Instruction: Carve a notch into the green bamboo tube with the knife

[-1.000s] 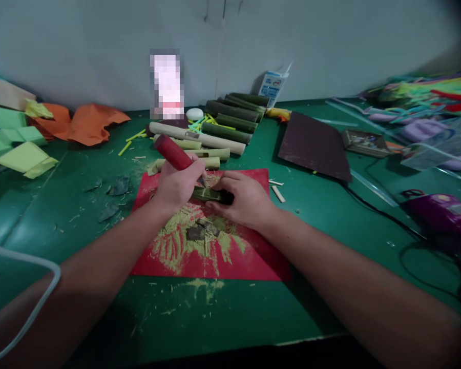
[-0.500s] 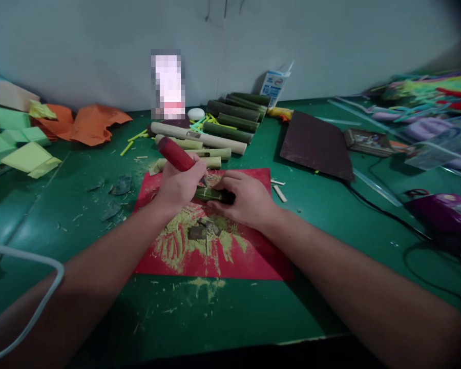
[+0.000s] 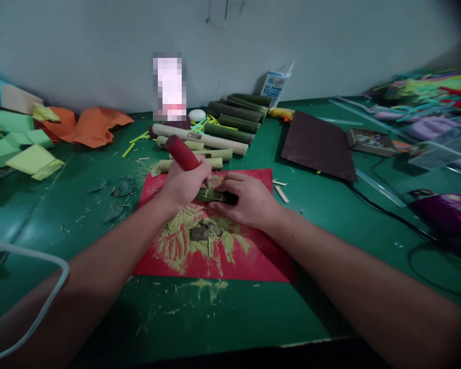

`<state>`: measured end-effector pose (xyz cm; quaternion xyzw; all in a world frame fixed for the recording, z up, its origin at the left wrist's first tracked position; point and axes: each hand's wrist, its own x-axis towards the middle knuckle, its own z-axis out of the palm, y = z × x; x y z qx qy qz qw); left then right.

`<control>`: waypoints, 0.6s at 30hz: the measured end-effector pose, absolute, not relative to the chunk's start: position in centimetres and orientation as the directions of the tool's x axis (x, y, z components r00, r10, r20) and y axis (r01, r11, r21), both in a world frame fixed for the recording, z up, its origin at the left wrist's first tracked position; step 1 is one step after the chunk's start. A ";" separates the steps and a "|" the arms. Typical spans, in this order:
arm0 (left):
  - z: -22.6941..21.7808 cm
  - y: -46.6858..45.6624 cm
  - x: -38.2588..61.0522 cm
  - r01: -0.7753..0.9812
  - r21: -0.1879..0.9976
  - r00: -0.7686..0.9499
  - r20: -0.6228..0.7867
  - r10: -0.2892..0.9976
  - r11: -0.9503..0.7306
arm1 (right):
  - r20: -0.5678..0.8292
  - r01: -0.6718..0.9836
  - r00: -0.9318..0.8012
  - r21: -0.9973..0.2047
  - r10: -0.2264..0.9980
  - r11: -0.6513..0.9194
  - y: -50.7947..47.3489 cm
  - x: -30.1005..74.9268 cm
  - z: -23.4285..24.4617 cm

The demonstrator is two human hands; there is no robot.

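My left hand [image 3: 184,184] is closed around a carving tool with a thick red handle [image 3: 181,152]. Its narrow dark tip points down at a short green bamboo tube [image 3: 211,195]; whether the tip touches the bamboo I cannot tell. My right hand [image 3: 249,200] grips the right end of this tube, with the fingers over the top and the thumb at the near side. Beneath both hands lies a red sheet [image 3: 269,264], strewn with pale green bamboo dust and shavings. Some dark chips [image 3: 200,233] rest among the dust.
Several cut bamboo tubes [image 3: 234,123] lie in rows behind the sheet. A dark board [image 3: 318,146] and a purple device [image 3: 445,210] are to the right. Coloured paper [image 3: 34,159] is at the left, with a white cable [image 3: 61,277] nearer me. A drink carton [image 3: 275,88] stands by the wall.
The whole view has shifted slightly. My left hand and the red-handled tool have moved a little to the right; both hands keep their holds on the tool and the bamboo tube.
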<state>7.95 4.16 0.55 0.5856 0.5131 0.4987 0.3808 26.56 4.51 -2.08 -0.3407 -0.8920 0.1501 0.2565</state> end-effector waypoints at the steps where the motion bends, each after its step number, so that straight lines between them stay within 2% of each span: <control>1: 0.7 4.0 7.9 0.201 0.965 -0.004 0.170 0.985 -0.166 | 0.349 0.533 -0.638 -0.443 0.687 0.721 4.6 26.6 -2.0; 4: 0.8 3.7 7.8 0.213 0.972 0.129 0.076 0.989 -0.103 | 0.337 0.530 -0.656 -0.432 0.676 0.730 4.8 26.7 -1.8; 7: 0.5 3.8 8.0 0.128 0.976 -0.072 0.186 0.980 -0.176 | 0.335 0.545 -0.651 -0.419 0.681 0.727 4.8 26.7 -1.7; 9: 0.1 4.2 8.4 0.058 0.983 -0.155 0.181 0.971 -0.174 | 0.333 0.561 -0.636 -0.419 0.696 0.714 4.7 26.6 -1.8; 12: -0.2 4.6 8.7 0.017 0.987 -0.191 0.163 0.968 -0.163 | 0.321 0.574 -0.628 -0.424 0.709 0.700 4.7 26.5 -1.8; 18: 0.1 4.2 8.7 0.144 0.979 -0.188 0.170 0.967 -0.144 | 0.309 0.597 -0.617 -0.415 0.724 0.686 4.7 26.6 -1.7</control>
